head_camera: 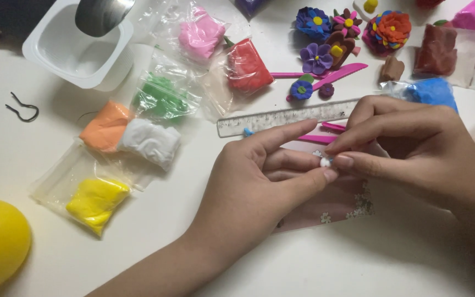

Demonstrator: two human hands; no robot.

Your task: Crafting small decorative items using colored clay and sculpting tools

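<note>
white clay bit (325, 161) pinched between left hand (259, 184) and right hand (413, 143).

Clay bags (138, 137) left of hands (325, 165), ruler (287, 117) behind, clay flowers (347, 38) beyond ruler

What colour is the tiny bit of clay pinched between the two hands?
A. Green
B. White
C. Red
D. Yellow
B: the small clay bit held between the fingertips of the left hand and the right hand is white, while the yellow clay, green clay and red clay lie in bags on the table.
</note>
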